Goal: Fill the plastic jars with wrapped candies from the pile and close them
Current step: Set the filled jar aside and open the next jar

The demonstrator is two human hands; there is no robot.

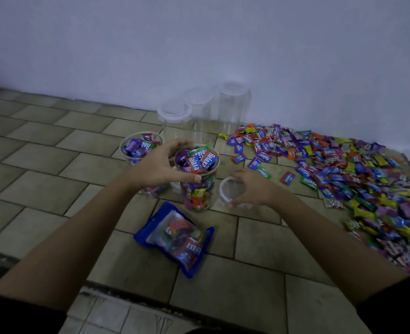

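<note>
Left of centre, my left hand [160,165] curls round the rim of the brimful clear plastic jar [198,191], steadying it on the tiled floor [54,153]. Glossy wrappers heap above its mouth, so I'd press them down before capping. Just right, my right hand [252,189] grips the round white-rimmed lid [227,189]; I'd seat it level, then press. The crinkly candy pile [344,169] spreads to the frame's right edge.

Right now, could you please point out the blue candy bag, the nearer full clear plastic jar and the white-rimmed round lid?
Blue candy bag [175,237]: head view, front window.
Nearer full clear plastic jar [199,196]: head view, lower wall.
White-rimmed round lid [228,190]: head view, clear centre.
</note>
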